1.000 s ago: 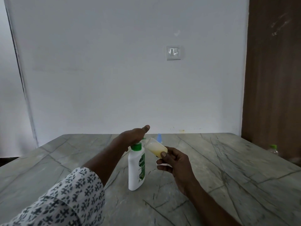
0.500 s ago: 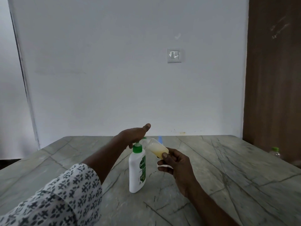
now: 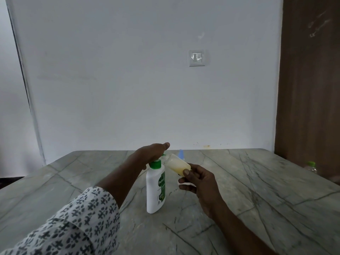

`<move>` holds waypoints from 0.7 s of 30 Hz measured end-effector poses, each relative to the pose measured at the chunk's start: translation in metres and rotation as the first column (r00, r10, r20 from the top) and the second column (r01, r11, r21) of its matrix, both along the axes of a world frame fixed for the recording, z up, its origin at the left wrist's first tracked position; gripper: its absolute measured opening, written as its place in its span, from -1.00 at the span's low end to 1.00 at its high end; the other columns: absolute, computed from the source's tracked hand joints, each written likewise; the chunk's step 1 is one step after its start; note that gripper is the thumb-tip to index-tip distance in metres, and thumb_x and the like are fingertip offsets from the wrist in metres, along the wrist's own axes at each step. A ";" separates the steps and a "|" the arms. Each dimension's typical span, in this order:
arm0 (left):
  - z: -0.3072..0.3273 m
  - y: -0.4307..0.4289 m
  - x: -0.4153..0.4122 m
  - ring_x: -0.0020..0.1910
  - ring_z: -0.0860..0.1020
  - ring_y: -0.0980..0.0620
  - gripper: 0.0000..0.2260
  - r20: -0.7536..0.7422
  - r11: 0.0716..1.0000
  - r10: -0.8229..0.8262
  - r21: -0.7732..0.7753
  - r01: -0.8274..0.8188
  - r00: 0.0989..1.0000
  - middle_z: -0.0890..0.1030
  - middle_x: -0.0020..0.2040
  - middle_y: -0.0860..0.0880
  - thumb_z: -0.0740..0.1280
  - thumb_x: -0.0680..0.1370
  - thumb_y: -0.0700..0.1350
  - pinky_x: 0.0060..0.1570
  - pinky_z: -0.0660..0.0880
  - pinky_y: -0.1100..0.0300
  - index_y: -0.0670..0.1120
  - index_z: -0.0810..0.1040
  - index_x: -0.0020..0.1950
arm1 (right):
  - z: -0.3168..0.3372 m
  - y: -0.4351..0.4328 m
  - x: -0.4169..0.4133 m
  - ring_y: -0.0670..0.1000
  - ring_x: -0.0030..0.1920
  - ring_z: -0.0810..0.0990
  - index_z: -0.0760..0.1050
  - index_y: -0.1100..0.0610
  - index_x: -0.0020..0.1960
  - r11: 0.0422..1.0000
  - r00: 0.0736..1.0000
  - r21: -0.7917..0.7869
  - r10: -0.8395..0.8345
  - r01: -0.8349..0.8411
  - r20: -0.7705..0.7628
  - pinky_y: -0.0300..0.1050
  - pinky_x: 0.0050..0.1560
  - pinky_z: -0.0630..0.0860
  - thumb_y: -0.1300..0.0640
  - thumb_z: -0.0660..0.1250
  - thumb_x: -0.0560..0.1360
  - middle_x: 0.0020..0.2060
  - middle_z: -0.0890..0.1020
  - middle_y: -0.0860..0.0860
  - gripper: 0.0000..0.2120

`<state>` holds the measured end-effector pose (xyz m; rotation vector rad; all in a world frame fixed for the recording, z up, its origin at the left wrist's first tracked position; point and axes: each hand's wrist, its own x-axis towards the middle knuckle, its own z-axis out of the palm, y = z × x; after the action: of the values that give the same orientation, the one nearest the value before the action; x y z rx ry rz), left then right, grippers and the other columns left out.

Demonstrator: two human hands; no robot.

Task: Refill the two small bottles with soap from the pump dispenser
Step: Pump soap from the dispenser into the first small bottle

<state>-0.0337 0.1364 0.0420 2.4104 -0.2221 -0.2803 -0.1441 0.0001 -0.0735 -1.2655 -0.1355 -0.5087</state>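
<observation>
A white pump dispenser (image 3: 155, 186) with a green collar and label stands upright on the grey marble table (image 3: 257, 190). My left hand (image 3: 151, 153) lies flat on top of its pump head, hiding the nozzle. My right hand (image 3: 197, 179) holds a small clear bottle (image 3: 177, 164), tilted with its mouth against the pump spout; pale yellow soap fills part of it. Behind the hands a small blue-topped object (image 3: 181, 154) stands on the table, mostly hidden.
A clear bottle with a green cap (image 3: 311, 167) sits past the table's right edge by the brown door (image 3: 309, 89). A white wall with a light switch (image 3: 196, 57) rises behind the table's far edge.
My left hand and the pump head have risen slightly from the pressed-down position. The small bottle stays at the spout. The view has shifted a little.
</observation>
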 end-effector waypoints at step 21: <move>0.008 -0.001 -0.010 0.35 0.38 -0.25 -0.32 0.045 0.998 0.021 0.064 -0.023 0.999 0.32 0.46 -0.22 -0.09 0.59 0.31 0.28 0.34 -0.14 -0.14 0.18 0.52 | 0.003 0.001 -0.001 0.12 -0.17 0.69 0.54 0.23 0.23 0.998 0.999 0.069 -0.013 0.010 0.042 0.04 -0.12 0.64 0.03 0.38 0.40 -0.11 0.69 0.29 -0.54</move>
<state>-0.0436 0.1354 0.0497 2.4834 -0.2095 -0.2268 -0.1451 0.0013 -0.0704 -1.1892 -0.1451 -0.5455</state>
